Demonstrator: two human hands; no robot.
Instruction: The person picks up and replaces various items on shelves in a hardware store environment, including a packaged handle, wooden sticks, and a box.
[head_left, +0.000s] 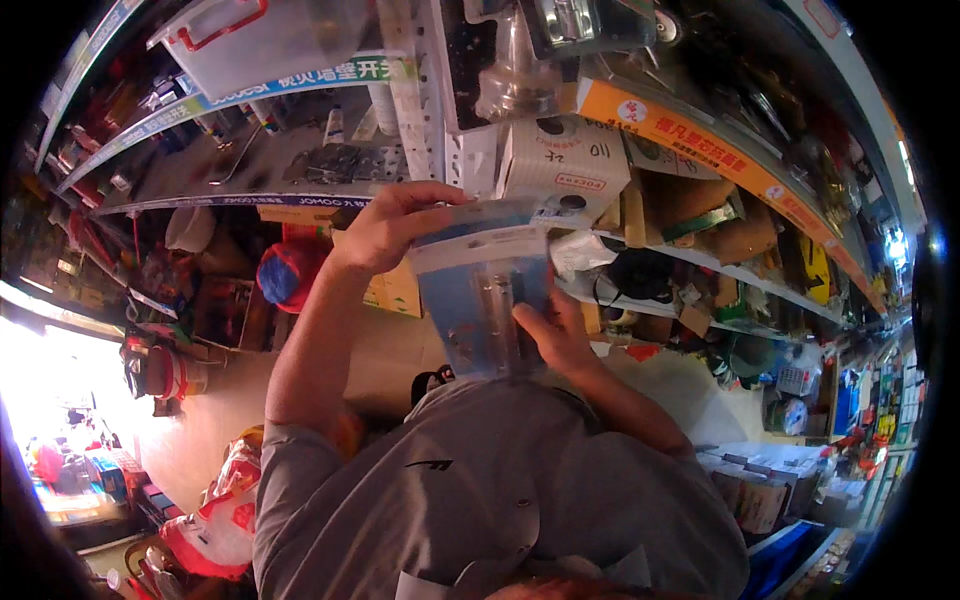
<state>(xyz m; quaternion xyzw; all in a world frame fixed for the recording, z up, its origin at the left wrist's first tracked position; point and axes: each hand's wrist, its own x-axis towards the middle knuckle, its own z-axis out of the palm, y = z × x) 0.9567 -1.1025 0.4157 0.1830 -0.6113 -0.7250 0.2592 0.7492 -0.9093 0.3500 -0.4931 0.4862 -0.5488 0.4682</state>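
Note:
Before my chest I hold a flat blister package (480, 292) with a blue backing and clear plastic. Inside it shows a long shiny part, too blurred to name. My left hand (397, 225) grips the package's top left edge, fingers over the upper strip. Along the right side, my right hand (559, 330) holds it with the thumb across the front and the fingers mostly hidden behind. Just beyond the package's top right corner, a white cardboard box (562, 161) with handwriting sits on the shelf.
Metal shelves (322, 176) curve around the front, loaded with packaged hardware. A clear plastic bin (262, 52) with a red handle stands upper left. Below the shelves is a red and blue round item (289, 276). A red and white bag (217, 517) lies lower left; cartons (750, 487) stand lower right.

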